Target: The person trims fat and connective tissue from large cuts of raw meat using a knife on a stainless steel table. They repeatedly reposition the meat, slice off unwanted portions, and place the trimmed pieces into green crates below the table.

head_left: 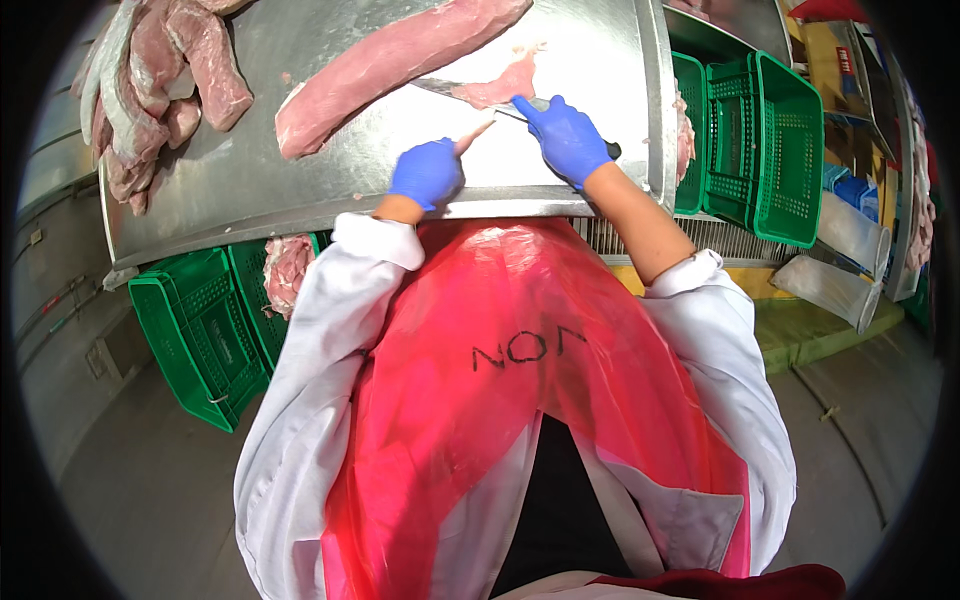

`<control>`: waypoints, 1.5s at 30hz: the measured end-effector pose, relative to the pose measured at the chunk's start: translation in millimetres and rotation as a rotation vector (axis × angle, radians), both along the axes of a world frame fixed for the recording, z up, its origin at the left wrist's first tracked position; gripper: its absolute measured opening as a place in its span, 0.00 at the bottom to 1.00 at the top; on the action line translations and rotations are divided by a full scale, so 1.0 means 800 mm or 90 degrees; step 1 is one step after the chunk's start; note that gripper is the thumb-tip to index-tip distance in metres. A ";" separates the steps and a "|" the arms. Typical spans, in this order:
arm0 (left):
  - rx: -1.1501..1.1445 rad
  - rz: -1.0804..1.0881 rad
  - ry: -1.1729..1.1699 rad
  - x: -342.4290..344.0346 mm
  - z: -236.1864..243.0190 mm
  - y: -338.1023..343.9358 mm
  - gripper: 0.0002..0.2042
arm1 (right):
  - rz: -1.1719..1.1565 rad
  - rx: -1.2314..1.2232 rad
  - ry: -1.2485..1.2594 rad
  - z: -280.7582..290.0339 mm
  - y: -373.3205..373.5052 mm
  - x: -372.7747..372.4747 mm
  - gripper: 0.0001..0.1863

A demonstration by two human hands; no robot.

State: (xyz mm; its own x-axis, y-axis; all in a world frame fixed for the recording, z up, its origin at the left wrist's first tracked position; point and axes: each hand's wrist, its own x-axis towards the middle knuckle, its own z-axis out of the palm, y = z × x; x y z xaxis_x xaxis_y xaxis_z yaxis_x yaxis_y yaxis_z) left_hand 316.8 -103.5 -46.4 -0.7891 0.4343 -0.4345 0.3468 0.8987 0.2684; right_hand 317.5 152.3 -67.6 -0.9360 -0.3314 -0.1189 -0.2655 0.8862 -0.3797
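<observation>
The blue-gloved right hand (pixel 566 138) grips a black-handled steel knife (pixel 613 150), a flat pink meat scrap (pixel 505 85) at its eleven o'clock. The blue-gloved left hand (pixel 428 175) pinches a narrow pink meat strip (pixel 476 131) at its two o'clock. I'd call this trimming; the next stroke probably wants that hand clear.

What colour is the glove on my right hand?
The right glove is violet-blue, seen best in the head view.

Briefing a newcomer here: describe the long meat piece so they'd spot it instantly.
On the steel table, look just beyond the left hand. The long meat piece slants up rightward there. Unlike the heap at far left, it's one nearly straight strip.
</observation>
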 end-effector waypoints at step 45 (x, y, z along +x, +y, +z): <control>0.135 -0.331 0.202 -0.209 -0.064 0.084 0.08 | -0.071 0.112 -0.083 0.099 0.215 0.090 0.27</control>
State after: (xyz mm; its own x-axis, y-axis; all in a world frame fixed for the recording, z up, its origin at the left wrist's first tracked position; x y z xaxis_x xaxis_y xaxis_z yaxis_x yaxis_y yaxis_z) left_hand 149.5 -36.6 -97.7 -0.5281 0.8456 -0.0774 0.8150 0.5303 0.2334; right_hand 389.5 324.5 11.2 -0.9386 -0.1901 -0.2878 -0.1208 0.9627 -0.2421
